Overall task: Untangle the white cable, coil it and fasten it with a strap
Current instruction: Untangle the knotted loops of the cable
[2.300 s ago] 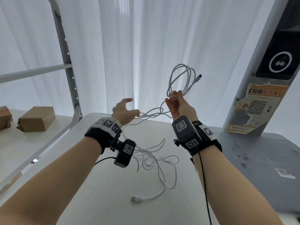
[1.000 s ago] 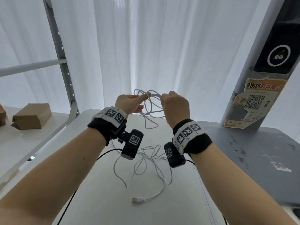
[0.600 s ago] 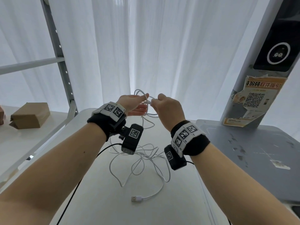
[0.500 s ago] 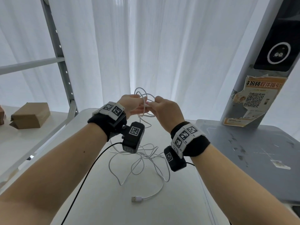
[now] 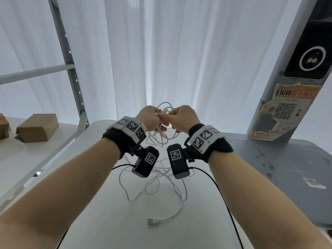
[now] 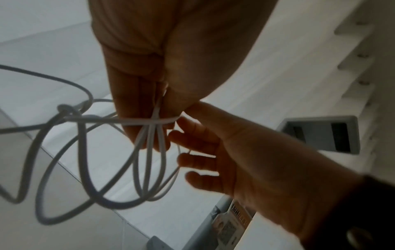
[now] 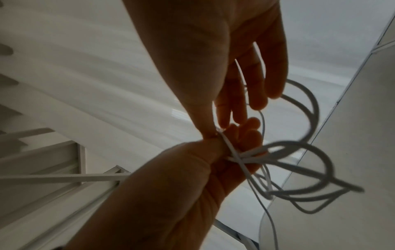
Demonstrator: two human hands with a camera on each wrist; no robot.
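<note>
While both hands (image 5: 166,118) pinch it — white cable (image 5: 162,141) between, dangling.

below hands: loose white cable (image 5: 158,178) loops (tangled) | left: shelf post (image 5: 71,72) | right: pillar (image 5: 287,72)

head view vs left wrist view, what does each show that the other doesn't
Only the head view shows the flat USB plug lying on the white table, the loose strands under the wrists and the brown cardboard box. Only the left wrist view shows a small knot in the loops. Both show the left hand and right hand pinching the thin white cable.
</note>
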